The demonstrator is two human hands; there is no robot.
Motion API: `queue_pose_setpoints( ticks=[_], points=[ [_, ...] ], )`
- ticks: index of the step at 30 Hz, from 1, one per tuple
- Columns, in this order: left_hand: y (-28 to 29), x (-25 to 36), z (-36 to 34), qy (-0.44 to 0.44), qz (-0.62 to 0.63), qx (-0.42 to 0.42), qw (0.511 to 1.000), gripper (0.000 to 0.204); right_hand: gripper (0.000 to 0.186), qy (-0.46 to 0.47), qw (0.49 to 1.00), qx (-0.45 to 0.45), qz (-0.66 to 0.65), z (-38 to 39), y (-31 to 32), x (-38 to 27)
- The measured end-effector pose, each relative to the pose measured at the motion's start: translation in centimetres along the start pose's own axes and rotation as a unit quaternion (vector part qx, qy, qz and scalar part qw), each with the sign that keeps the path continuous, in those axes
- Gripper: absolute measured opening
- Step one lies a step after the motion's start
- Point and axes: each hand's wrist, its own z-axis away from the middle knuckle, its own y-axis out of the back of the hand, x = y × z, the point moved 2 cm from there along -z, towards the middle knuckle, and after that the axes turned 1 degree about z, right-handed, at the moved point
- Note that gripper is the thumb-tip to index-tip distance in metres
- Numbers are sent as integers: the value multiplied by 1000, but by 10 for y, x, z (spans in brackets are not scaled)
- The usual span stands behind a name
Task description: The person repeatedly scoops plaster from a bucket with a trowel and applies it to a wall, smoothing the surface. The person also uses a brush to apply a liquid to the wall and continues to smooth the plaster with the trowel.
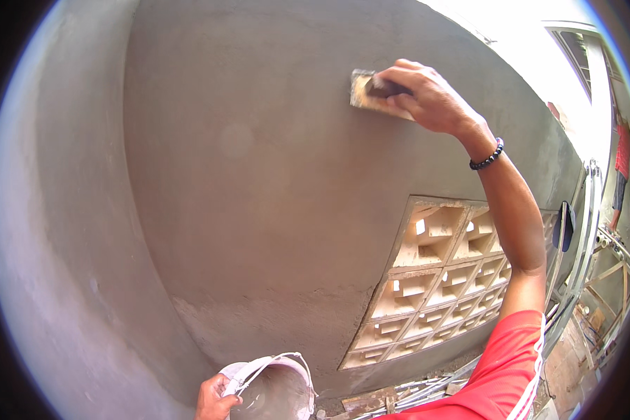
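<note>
My right hand (pixel 420 98) grips the dark handle of a rectangular float (pixel 360 89) with a pale, worn pad, held against the upper part of the grey plastered wall (pixel 259 175). My right forearm, with a beaded bracelet, reaches up from the lower right. At the bottom, my left hand (pixel 215 400) grasps the rim of a pale bucket (pixel 297 385) with grey material inside and a looped handle.
A grid of cream ventilation blocks (pixel 427 273) is set into the wall. Grey plaster (pixel 70 210) curves along the left. At right stand metal poles (pixel 589 210) and a person in red (pixel 621 150). Boards and strips (pixel 374 402) lie at the wall's foot.
</note>
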Motion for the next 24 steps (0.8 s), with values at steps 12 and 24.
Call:
queue_pose_setpoints(
  ticks=[12, 24],
  points=[
    [-3, -17, 3, -10, 40, 39, 998, 44, 35, -264, 933, 237, 51, -106, 13, 79],
    [7, -55, -6, -67, 12, 96, 993, 37, 25, 48, 998, 37, -21, -155, -55, -155]
  ],
)
